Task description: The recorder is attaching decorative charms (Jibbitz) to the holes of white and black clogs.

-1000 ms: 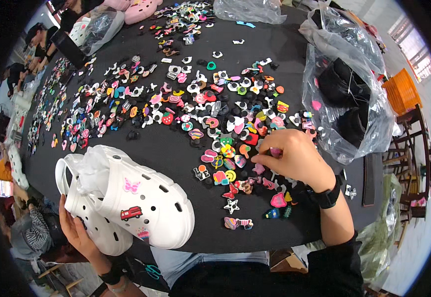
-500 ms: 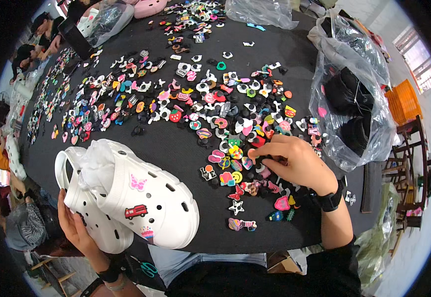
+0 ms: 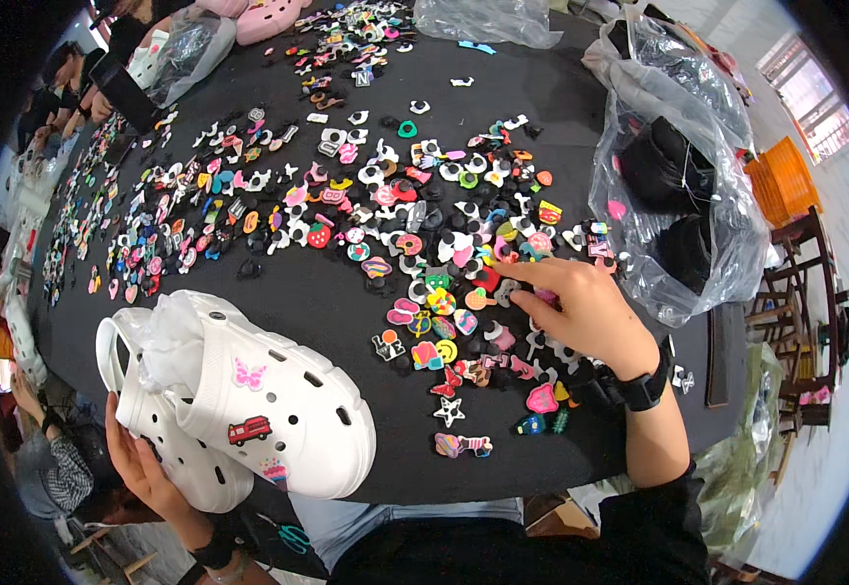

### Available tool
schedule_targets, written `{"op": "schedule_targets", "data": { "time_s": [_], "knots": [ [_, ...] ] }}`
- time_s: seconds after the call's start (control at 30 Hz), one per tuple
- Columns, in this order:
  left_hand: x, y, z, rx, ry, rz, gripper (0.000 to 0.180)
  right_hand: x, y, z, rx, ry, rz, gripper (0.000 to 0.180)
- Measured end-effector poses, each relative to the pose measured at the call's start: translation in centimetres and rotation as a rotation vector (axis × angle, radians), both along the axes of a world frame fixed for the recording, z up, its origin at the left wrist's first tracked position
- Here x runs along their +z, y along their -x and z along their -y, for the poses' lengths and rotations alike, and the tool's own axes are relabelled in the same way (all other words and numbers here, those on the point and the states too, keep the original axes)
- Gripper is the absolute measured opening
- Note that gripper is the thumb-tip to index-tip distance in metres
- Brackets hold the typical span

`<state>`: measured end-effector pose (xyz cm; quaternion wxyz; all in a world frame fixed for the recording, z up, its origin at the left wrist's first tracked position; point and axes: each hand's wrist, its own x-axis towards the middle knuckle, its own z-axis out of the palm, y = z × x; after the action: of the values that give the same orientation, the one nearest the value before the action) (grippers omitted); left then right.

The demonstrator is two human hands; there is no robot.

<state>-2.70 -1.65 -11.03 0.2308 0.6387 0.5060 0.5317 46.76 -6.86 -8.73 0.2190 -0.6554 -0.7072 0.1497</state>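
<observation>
Down at the near edge of the black table, the left hand is cupping a pair of white clogs from underneath, palm against the outer sole, fingers curled up along the lower shoe's side. The clogs are lying stacked, one on the other, half over the table's edge, with white tissue paper bulging out of the heel opening just above the hand. Three charms are already sitting in the upper clog's holes: a pink butterfly, a red truck below it, and a small cupcake-like piece nearest the toe side.

Across from that, the right hand is resting knuckles-up on the scatter of colourful shoe charms, a black wristwatch on its wrist. Its fingertips are pressing together over a small pink charm, though whether the piece is actually being lifted or only touched I cannot tell. Just beyond the fingertips, more charms are lying crowded together; toward the wrist there are a pink heart and a white star. To the outer side of that hand, a clear plastic bag holding dark items is slumping on the table, close to the knuckles but not touching them.
</observation>
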Motion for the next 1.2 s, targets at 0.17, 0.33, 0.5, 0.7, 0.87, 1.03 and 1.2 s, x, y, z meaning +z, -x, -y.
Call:
{"op": "schedule_targets", "data": {
  "time_s": [0.17,0.33,0.5,0.7,0.87,1.03,1.2],
  "knots": [
    [-0.1,0.3,0.0,-0.006,0.012,0.005,0.051,-0.6,-0.6,0.4,-0.119,-0.02,-0.038,0.017],
    [-0.3,0.6,0.1,-0.008,0.012,-0.005,0.051,0.1,-1.6,1.1,-0.169,0.003,-0.068,0.012],
    [0.1,0.1,0.2,-0.024,0.027,0.013,0.05,0.8,-2.5,1.9,-0.119,0.048,-0.141,0.013],
    [0.1,0.4,-0.3,-0.047,0.014,0.001,0.05,1.6,-1.1,1.7,-0.093,-0.07,-0.139,0.024],
    [0.3,-0.6,-0.1,0.0,0.013,-0.001,0.049,0.5,1.4,0.2,0.097,0.016,0.061,0.023],
    [0.5,-0.7,0.0,0.0,-0.007,-0.024,0.048,-1.2,2.2,-0.9,0.102,-0.05,-0.091,0.022],
    [-0.2,0.5,-0.1,-0.055,-0.012,0.003,0.05,-0.7,2.5,-0.5,0.041,-0.005,-0.08,0.022]
  ]
}}
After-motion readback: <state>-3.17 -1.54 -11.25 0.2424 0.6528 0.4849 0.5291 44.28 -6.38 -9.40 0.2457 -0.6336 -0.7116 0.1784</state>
